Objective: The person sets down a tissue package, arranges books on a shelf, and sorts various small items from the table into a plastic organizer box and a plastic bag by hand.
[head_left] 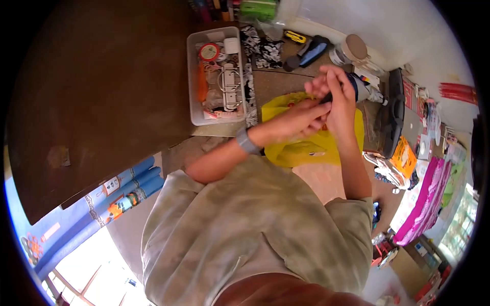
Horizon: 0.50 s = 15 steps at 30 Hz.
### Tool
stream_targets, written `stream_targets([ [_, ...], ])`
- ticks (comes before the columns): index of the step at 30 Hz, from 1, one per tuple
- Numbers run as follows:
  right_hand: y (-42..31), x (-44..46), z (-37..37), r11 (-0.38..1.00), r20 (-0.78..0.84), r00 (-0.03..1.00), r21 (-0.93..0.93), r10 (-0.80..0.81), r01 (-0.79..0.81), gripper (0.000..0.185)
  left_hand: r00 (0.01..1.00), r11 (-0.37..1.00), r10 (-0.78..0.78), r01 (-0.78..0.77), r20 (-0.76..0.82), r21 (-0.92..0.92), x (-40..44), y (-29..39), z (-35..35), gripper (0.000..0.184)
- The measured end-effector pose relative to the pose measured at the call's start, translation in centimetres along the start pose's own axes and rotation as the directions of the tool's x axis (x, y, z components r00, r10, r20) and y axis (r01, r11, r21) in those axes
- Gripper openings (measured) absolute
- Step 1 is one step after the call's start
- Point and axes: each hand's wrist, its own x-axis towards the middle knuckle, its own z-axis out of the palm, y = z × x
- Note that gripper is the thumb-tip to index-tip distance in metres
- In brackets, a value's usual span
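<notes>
My left hand (307,118), with a grey band on its wrist, reaches in from the left with its fingers pressed together at a small dark object (327,98). My right hand (339,97) meets it from the right, its fingers bent round the same object. The hands overlap, so most of the object is hidden and I cannot make out what it is. Beneath them a yellow plastic bag (286,145) with red print lies spread near my body.
A clear plastic box (192,97) of small items stands left of the bag, beside black-and-white floral cloth (269,52). Behind are a yellow cutter (295,36), a blue-black item (314,51) and a lidded jar (356,47). A black case (394,112) stands right; a brown surface (102,102) fills the left.
</notes>
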Motion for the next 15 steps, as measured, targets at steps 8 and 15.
stream_targets([
  [8,3.3,-6.2,5.5,0.997,-0.002,1.0,-0.081,-0.008,0.008,0.034,0.998,0.928,-0.06,0.051,-0.012,-0.368,-9.6,-2.0,-0.7,0.022],
  [15,4.9,-6.9,7.4,0.981,0.065,0.996,-0.184,-0.055,0.066,0.021,0.993,0.925,-0.061,0.019,-0.1,-0.379,-11.5,-1.6,-2.1,0.026],
])
